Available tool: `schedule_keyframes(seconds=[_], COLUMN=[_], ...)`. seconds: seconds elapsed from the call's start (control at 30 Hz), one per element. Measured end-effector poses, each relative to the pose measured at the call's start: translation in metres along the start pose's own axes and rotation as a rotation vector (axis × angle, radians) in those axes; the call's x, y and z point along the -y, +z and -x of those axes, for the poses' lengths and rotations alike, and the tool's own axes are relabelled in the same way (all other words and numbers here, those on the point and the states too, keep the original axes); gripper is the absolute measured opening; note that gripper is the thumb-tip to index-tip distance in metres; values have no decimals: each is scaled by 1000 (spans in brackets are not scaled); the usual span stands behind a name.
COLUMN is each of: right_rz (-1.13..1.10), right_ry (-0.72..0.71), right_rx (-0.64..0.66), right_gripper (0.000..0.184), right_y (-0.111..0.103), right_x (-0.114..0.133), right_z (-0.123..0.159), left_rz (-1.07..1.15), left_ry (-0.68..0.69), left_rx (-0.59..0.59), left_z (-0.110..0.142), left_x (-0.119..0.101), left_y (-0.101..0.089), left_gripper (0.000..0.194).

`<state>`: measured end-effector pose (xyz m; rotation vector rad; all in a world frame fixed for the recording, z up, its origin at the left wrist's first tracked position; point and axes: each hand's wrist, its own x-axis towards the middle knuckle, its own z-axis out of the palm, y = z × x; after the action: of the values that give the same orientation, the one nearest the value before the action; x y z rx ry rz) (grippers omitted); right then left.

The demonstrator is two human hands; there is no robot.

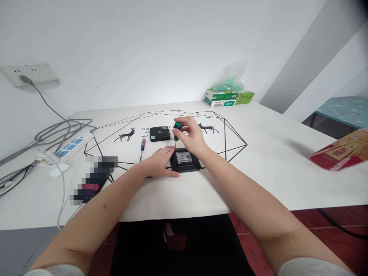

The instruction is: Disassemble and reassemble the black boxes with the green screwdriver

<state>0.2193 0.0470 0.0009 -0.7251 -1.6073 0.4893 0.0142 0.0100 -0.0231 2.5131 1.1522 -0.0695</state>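
A black square device box [189, 165] lies on the white table with its labelled side up. Against its left edge rests my left hand [161, 163], fingers stretched out and thumb along the near corner. My right hand [189, 132] grips a green and black screwdriver [177, 125], held upright. The tip of that screwdriver comes down at the box's far left corner; whether it sits in a screw is too small to tell. Just beyond my left hand is another flat black box [160, 133]. A second screwdriver [143, 145], with a red and blue handle, lies to its left.
On the left are a white power strip [73, 147], grey cables [57, 132] and a partly pixelated dark object [94, 182]. Green and white boxes [221, 97] under a clear plastic bag [231, 78] stand at the back. A red and yellow packet [342, 151] is at the right.
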Motion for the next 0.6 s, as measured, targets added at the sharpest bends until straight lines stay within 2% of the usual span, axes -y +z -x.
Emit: schedule_keyframes(seconds=[0.23, 0.4, 0.6], right_rz=[-124, -49, -64], right_ry=[63, 21, 37], right_rx=[31, 5, -64], right_gripper=[30, 33, 39], right_y=[1, 3, 3], right_x=[-4, -1, -5], right_z=[1, 1, 0], left_rz=[11, 6, 7], left_ry=[10, 10, 14], left_rx=[-10, -4, -15], left_z=[0, 0, 0], left_x=[3, 3, 2], left_y=[1, 1, 1], left_gripper=[135, 134, 133])
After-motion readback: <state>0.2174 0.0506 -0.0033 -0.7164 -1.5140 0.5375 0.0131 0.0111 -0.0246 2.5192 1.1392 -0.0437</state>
